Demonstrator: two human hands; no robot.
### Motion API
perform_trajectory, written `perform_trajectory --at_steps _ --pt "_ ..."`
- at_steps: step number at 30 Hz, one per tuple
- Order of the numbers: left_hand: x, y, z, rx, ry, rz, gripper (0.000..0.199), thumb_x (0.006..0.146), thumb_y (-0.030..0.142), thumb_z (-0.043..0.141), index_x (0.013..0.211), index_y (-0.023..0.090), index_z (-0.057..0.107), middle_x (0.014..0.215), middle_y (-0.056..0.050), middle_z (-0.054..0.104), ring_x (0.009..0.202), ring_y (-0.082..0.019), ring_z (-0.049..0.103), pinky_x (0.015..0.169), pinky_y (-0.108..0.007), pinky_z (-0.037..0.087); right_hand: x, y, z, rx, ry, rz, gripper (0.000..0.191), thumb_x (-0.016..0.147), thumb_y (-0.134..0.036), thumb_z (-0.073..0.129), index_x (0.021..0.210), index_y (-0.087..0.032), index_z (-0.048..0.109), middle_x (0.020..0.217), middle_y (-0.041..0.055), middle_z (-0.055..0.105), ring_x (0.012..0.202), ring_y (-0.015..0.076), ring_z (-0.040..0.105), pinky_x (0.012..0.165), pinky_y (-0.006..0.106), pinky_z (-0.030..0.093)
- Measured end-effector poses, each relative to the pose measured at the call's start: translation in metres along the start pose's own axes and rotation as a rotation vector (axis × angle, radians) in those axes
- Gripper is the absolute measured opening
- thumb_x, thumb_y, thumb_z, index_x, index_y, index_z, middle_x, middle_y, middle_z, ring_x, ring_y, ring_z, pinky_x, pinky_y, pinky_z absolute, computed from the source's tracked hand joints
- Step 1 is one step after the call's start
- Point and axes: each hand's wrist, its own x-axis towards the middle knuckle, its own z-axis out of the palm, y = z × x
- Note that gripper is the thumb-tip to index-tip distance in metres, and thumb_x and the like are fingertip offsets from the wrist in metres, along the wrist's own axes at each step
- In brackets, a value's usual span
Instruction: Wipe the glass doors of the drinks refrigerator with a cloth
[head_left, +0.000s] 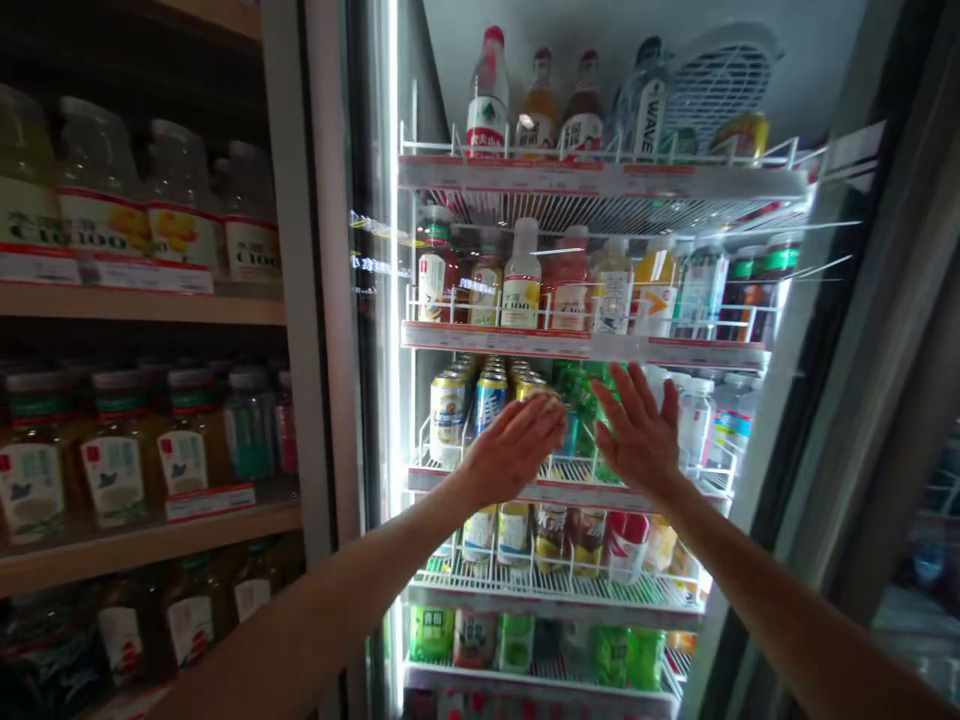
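My left hand is raised in front of a lit drinks fridge, its fingers together and bent over a small, pale, crumpled piece that looks like a cloth, mostly hidden by the hand. To its right, my right hand is open, fingers spread and pointing up, holding nothing. Reflections show glass between me and the shelves; whether either hand touches it I cannot tell. Behind the left hand stand blue and yellow cans. Green bottles are partly hidden behind the right hand.
Bottles line the fridge's upper white wire shelves, with cans lower down. A round fan grille sits at the top back. On the left, wooden shelves hold juice bottles. A dark door frame runs down the right.
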Motion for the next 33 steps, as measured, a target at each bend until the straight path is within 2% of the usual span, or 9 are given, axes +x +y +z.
perform_trajectory --at_steps 2,5,6,11,16,21,26,30,33 --pt "0.002 -0.002 -0.001 0.008 -0.028 0.036 0.041 0.087 0.022 0.044 0.127 0.015 0.044 0.140 -0.008 0.041 0.137 -0.021 0.019 0.112 -0.040 0.024 0.000 0.000 0.000 0.005 0.013 0.000 0.060 0.086 -0.030 0.044 0.142 -0.028 0.022 0.146 0.0064 0.033 0.136 0.0241 0.026 0.111 0.050 0.010" --pt "0.006 -0.009 -0.003 0.077 0.032 -0.258 0.044 0.087 0.023 0.041 0.130 0.013 0.041 0.140 -0.012 0.039 0.138 -0.024 0.014 0.111 -0.045 0.023 0.000 0.000 0.001 0.016 0.018 0.021 0.060 0.086 -0.030 0.044 0.142 -0.027 0.022 0.146 0.0065 0.032 0.136 0.0242 0.026 0.111 0.050 0.011" --pt "0.007 -0.009 -0.003 0.080 0.039 -0.284 0.044 0.088 0.023 0.040 0.130 0.013 0.040 0.140 -0.012 0.040 0.138 -0.025 0.014 0.111 -0.046 0.025 -0.001 0.000 0.001 0.019 0.020 0.031 0.060 0.086 -0.031 0.044 0.142 -0.027 0.022 0.146 0.0066 0.031 0.136 0.0242 0.026 0.111 0.049 0.011" --pt "0.001 0.004 0.001 -0.001 -0.039 0.108 0.040 0.086 0.021 0.045 0.126 0.016 0.046 0.138 -0.005 0.044 0.137 -0.021 0.020 0.112 -0.038 0.024 -0.001 -0.001 0.002 -0.006 -0.004 0.068 0.055 0.087 -0.033 0.040 0.140 -0.024 0.027 0.144 0.0066 0.036 0.136 0.0233 0.026 0.111 0.049 0.011" --pt "0.023 -0.003 0.008 0.043 0.053 -0.217 0.045 0.087 0.022 0.043 0.131 0.011 0.040 0.140 -0.012 0.040 0.139 -0.025 0.012 0.112 -0.046 0.023 -0.001 0.000 -0.001 -0.020 -0.033 0.038 0.051 0.088 -0.032 0.039 0.138 -0.024 0.031 0.142 0.0072 0.039 0.136 0.0222 0.027 0.111 0.048 0.012" --pt "0.043 0.002 0.016 -0.009 0.005 0.030 0.043 0.086 0.021 0.044 0.129 0.013 0.043 0.139 -0.009 0.042 0.136 -0.023 0.022 0.111 -0.042 0.025 -0.008 0.031 -0.008 -0.076 -0.008 0.056 0.054 0.088 -0.034 0.040 0.140 -0.024 0.028 0.143 0.0089 0.036 0.136 0.0239 0.024 0.110 0.050 0.012" --pt "0.071 0.015 0.025 0.046 0.090 -0.234 0.043 0.088 0.024 0.041 0.129 0.010 0.043 0.138 -0.012 0.042 0.136 -0.026 0.021 0.110 -0.045 0.027 -0.015 0.064 -0.014 -0.092 0.050 0.134 0.057 0.088 -0.033 0.040 0.142 -0.026 0.022 0.148 0.0076 0.027 0.137 0.0257 0.022 0.109 0.052 0.012" --pt "0.086 0.029 0.032 0.032 0.021 0.038 0.040 0.088 0.024 0.043 0.126 0.014 0.045 0.138 -0.007 0.044 0.135 -0.023 0.025 0.111 -0.040 0.025 -0.016 0.069 -0.013 -0.082 0.059 0.150 0.062 0.088 -0.034 0.040 0.144 -0.024 0.015 0.146 0.0099 0.031 0.137 0.0256 0.023 0.110 0.051 0.012" --pt "0.098 0.023 0.033 0.077 0.021 -0.062 0.044 0.088 0.024 0.042 0.130 0.013 0.041 0.140 -0.010 0.041 0.136 -0.024 0.023 0.111 -0.043 0.024 -0.014 0.077 -0.014 -0.069 0.076 0.157 0.064 0.088 -0.034 0.039 0.145 -0.022 0.011 0.146 0.0111 0.031 0.136 0.0260 0.024 0.109 0.052 0.013"
